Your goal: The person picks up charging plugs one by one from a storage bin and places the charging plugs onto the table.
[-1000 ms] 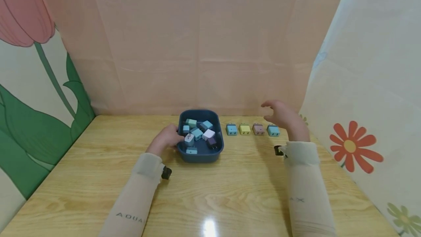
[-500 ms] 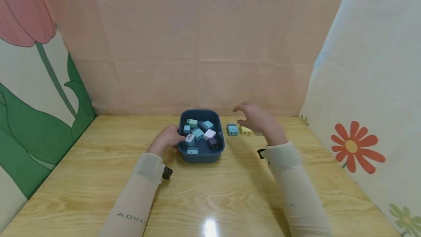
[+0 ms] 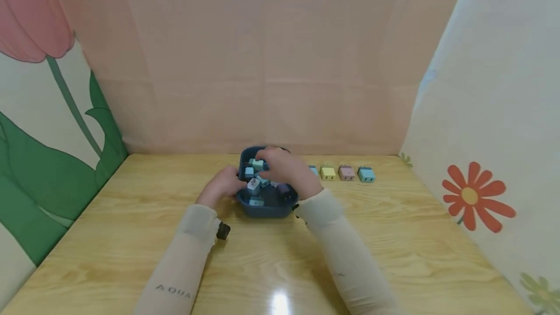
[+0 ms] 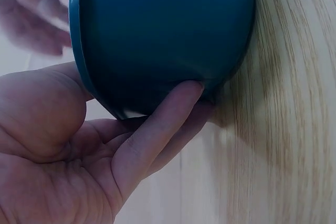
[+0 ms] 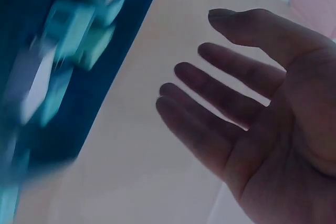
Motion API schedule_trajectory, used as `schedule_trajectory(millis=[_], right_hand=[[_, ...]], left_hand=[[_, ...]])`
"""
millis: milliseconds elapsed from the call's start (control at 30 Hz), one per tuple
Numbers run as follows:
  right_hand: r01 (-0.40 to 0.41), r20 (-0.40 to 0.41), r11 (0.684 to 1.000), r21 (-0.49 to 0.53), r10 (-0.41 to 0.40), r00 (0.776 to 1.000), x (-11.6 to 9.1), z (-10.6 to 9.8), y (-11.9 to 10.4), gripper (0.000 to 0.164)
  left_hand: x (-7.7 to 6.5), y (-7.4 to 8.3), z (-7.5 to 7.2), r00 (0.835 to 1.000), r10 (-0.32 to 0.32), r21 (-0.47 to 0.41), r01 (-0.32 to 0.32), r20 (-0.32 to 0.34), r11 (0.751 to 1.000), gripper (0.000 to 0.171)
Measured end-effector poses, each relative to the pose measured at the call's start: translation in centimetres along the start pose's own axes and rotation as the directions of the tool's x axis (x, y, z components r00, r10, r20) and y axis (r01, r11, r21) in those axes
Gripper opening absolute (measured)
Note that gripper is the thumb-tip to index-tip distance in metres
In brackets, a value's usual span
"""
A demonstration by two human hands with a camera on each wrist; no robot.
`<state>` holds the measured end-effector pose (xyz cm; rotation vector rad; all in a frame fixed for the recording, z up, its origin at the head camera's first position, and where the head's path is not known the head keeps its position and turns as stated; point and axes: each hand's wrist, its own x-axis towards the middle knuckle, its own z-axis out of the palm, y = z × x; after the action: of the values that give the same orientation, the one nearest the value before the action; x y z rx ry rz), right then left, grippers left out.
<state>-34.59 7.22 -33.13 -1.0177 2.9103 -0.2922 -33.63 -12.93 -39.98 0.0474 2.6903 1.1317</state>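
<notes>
A dark blue plastic bin stands on the table, holding several small charger plugs in blue, green, white and dark purple. My left hand grips its left side; the left wrist view shows the thumb at the rim and fingers against the outer wall. Over the bin hovers my right hand, hiding part of the contents. In the right wrist view its fingers are spread and relaxed, with nothing between them. Near those fingertips are a pale green charger plug and a white one.
Right of the bin, charger plugs stand in a row on the wooden table: a blue one partly covered by my right hand, a yellow one, a pink one and another blue one. A peach backdrop rises behind.
My right hand has moved left from above the right end of the row to over the bin, uncovering most of the row. My left hand stays on the bin.
</notes>
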Motion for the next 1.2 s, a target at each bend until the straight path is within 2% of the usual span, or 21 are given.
schedule_trajectory(millis=[100, 233, 467, 533, 933, 1200], right_hand=[[-0.035, 0.058, 0.999, 0.019, 0.034, 0.998, 0.6, 0.4, -1.4, 0.048], [-0.058, 0.081, 0.998, 0.008, 0.057, 0.995, 1.4, 1.5, -2.4, 0.047], [-0.087, 0.069, 0.996, -0.005, 0.088, 0.994, 2.1, 3.6, -2.8, 0.012], [-0.103, 0.074, 0.995, -0.016, 0.104, 0.992, 2.2, 4.0, -2.9, 0.007], [-0.100, 0.079, 0.987, -0.122, 0.111, 0.991, 2.2, 4.8, -2.9, 0.016], [-0.129, 0.090, 0.990, -0.048, 0.133, 0.987, 2.5, 4.9, -1.6, 0.012]], left_hand=[[0.0, 0.2, -0.1, 1.000, 0.014, -0.018, -0.014, 0.014, 1.000, 0.025], [-0.3, 0.2, -0.4, 1.000, 0.024, -0.029, -0.024, 0.016, 0.999, 0.025], [-0.5, 0.2, -0.5, 0.999, 0.043, -0.022, -0.043, -0.002, 0.999, 0.021], [-0.5, 0.3, -0.4, 0.999, 0.048, -0.030, -0.048, 0.002, 0.998, 0.020], [-0.4, 0.4, -0.2, 1.000, 0.024, -0.062, -0.023, 0.009, 0.998, 0.023], [-0.4, 0.4, -0.2, 1.000, 0.024, -0.027, -0.024, 0.001, 0.999, 0.024]])
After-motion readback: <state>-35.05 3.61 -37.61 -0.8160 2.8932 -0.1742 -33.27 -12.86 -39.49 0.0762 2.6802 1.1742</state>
